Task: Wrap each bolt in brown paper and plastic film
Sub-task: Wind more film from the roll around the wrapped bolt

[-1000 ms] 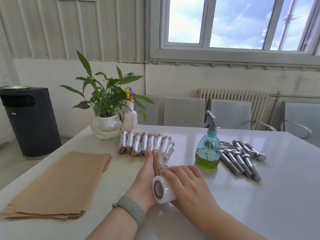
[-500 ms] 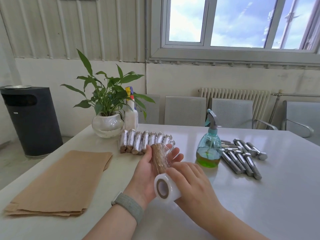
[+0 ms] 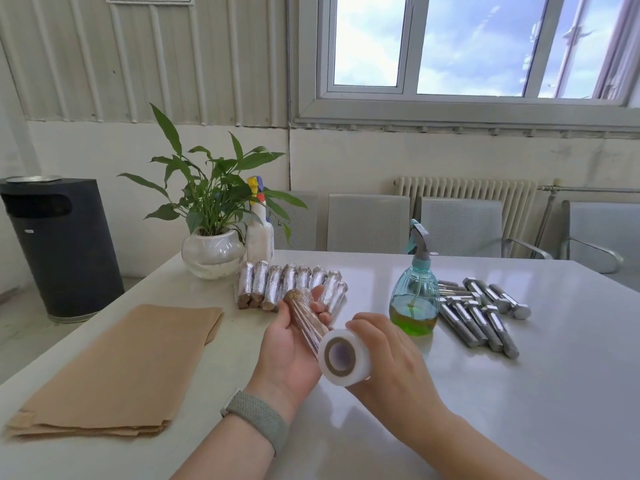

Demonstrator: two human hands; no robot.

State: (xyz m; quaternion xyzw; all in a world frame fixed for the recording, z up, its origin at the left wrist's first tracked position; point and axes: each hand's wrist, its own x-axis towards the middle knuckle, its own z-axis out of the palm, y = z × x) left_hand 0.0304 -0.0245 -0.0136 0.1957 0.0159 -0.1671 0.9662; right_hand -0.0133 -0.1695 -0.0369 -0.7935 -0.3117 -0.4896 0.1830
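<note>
Left hand [image 3: 287, 344] grip curls round the paper-wrapped bolt [image 3: 306, 318], centre frame, above the counter [image 3: 519, 393] | right hand [image 3: 388, 355] grip clasps the film roll [image 3: 343, 356] at the bolt's near end | wrapped bolts [image 3: 291, 284] just behind | bare bolts [image 3: 481, 313] right | brown paper [image 3: 114, 368] lower left

A single wide-angle view comes from a camera worn on the person's head, looking forward and slightly down across the white tabletop [image 3: 519, 393]. Both forearms enter from the bottom edge, close to the lens. The far wall, the window [image 3: 450, 46] and the radiator [image 3: 467, 202] fill the upper half, with straight lines bowed by the lens.
</note>
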